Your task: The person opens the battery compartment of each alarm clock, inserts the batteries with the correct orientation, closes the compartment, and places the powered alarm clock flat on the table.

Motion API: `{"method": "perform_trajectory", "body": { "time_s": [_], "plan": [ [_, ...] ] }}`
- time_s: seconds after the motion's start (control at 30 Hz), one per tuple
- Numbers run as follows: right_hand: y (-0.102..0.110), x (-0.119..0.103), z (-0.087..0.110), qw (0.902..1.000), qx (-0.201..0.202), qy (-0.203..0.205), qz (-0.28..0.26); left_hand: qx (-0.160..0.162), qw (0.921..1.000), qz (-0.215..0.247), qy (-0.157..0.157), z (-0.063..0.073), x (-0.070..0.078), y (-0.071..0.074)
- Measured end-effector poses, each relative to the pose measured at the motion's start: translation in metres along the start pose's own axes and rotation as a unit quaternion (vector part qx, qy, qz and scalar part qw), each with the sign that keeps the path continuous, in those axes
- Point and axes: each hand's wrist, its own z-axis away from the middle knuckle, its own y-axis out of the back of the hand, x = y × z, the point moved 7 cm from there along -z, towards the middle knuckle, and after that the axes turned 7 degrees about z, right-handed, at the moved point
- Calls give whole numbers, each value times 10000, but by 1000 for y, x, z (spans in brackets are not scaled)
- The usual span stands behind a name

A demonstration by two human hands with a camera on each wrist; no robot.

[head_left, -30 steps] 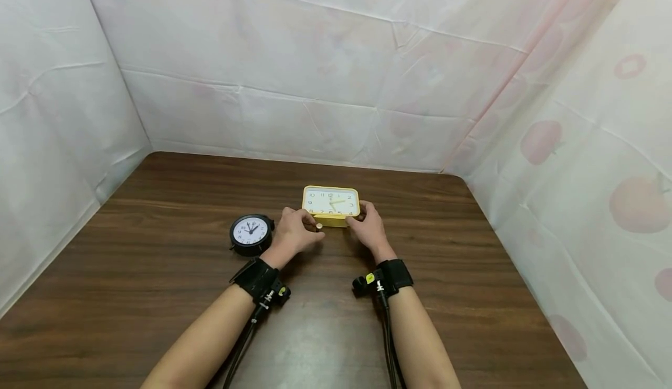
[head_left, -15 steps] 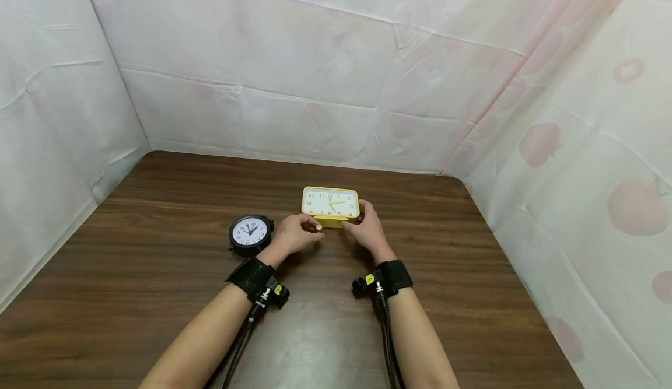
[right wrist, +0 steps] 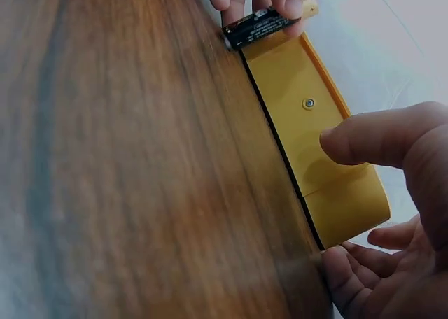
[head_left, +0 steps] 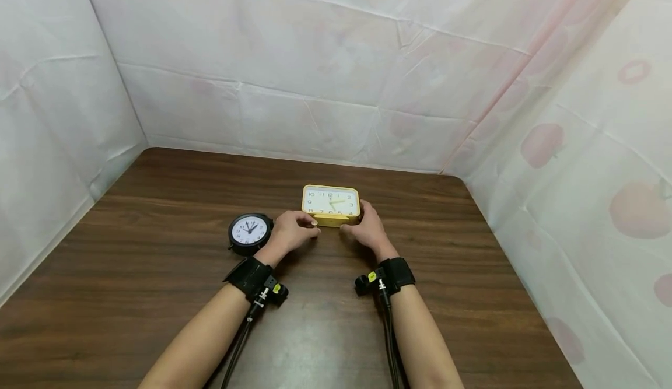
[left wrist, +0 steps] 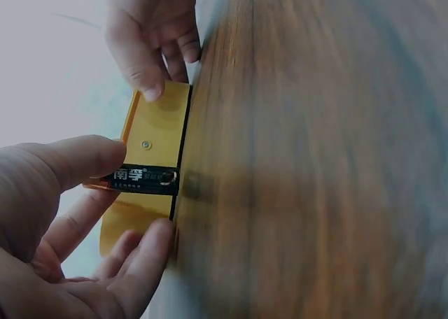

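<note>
A yellow rectangular clock [head_left: 331,202] with a white dial rests on the table. Its yellow side with a small screw [left wrist: 146,145] faces me. My left hand [head_left: 290,232] pinches a black battery with a gold end [left wrist: 143,179] between thumb and fingers, held in front of that side. In the right wrist view the battery [right wrist: 255,26] lies across the clock's far part; whether they touch I cannot tell. My right hand [head_left: 369,230] holds the clock's right end, thumb on the near side and fingers around the end. The clock's back is hidden.
A round black alarm clock [head_left: 249,232] with a white dial stands just left of my left hand. Both wrists wear black straps with cameras and cables. White printed sheets [head_left: 315,74] enclose the brown wooden table [head_left: 446,319] at the back and sides.
My left hand has drifted slightly left with the battery. My right thumb has slid a little left along the yellow clock's near side. Both clocks look unmoved.
</note>
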Motion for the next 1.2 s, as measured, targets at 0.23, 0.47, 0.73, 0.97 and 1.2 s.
{"method": "perform_trajectory", "body": {
  "time_s": [0.23, 0.47, 0.73, 0.97, 1.2],
  "plan": [
    [5, 2, 2, 9999, -52, -137, 47, 176, 9993, 158, -293, -1, 7, 8],
    [8, 6, 7, 9999, -73, 65, 33, 60, 9995, 221, -226, 0, 7, 5],
    [22, 13, 20, 9994, -92, 257, 229, -166, 9994, 94, -294, 4, 12, -1],
    [33, 19, 37, 9988, -165, 199, 407, -439, 9984, 62, -349, 12, 17, -5],
    [32, 17, 47, 9990, -255, 79, 361, -463, 9985, 38, -288, 20, 14, -1]
  ]
}}
